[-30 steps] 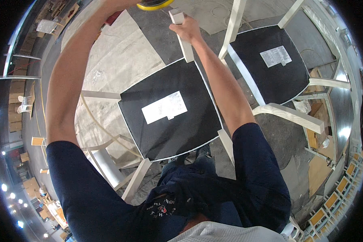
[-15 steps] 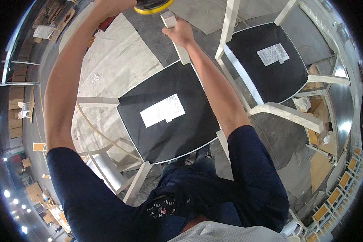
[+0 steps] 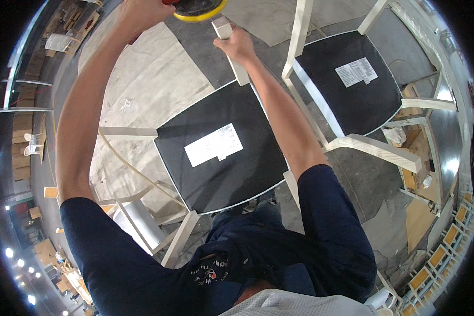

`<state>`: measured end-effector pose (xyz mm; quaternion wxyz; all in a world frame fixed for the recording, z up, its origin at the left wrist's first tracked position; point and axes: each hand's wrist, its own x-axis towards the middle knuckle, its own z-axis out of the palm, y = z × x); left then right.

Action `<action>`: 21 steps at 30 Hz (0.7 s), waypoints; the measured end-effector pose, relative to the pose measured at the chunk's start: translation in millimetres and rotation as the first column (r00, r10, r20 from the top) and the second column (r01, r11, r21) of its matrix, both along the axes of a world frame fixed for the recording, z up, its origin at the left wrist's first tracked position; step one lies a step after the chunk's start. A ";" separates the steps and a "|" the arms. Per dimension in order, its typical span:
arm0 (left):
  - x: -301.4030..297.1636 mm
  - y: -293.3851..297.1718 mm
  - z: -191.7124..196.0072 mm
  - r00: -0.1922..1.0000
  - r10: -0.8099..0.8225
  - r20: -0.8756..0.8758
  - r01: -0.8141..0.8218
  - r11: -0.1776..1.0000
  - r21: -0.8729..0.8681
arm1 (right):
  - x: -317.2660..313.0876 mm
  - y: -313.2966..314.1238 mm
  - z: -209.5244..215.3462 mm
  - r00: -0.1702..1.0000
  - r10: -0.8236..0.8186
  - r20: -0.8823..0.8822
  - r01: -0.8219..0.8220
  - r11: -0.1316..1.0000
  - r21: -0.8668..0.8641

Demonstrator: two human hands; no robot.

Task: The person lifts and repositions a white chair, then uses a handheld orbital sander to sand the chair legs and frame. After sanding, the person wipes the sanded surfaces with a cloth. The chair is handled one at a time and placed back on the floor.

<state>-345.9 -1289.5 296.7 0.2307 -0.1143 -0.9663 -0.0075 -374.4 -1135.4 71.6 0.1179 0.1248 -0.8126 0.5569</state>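
Note:
An upturned pale wooden chair [image 3: 221, 184] stands before me, its black seat underside facing up with a white label [image 3: 214, 145] on it. My right hand [image 3: 238, 46] is wrapped round the far chair leg [image 3: 223, 29], just below its squared end. At the top edge my left hand [image 3: 145, 13] is closed on a sander [image 3: 199, 7], seen as a dark round disc with a yellow rim; the upper frame cuts off most of its body. The disc is tilted and apart from the leg end, a little to its left.
A second upturned chair [image 3: 347, 87] stands close on the right. Light sheeting [image 3: 147, 73] covers the floor at left. A white roll [image 3: 142, 221] lies near the left chair leg. More chair frames [image 3: 437, 255] line the far right, and cartons [image 3: 45, 250] stand far left.
My left hand has come slightly down into view, and the sander has shifted a little left and lower. My right hand keeps its grip on the leg; the chair has shifted very slightly right.

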 end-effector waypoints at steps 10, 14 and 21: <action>10.2 4.4 -16.4 0.995 -0.002 0.100 0.002 1.000 -0.001 | 2.7 -1.4 0.1 0.999 -0.007 -0.033 0.008 1.000 0.003; -3.3 2.4 -16.4 0.995 0.041 0.094 -0.041 0.999 -0.005 | 7.2 0.8 1.4 1.000 0.004 -0.018 -0.004 1.000 -0.002; 3.4 5.0 5.0 0.986 0.147 0.076 -0.143 0.989 -0.044 | 5.0 -0.2 -0.4 0.999 -0.018 -0.039 0.019 1.000 0.016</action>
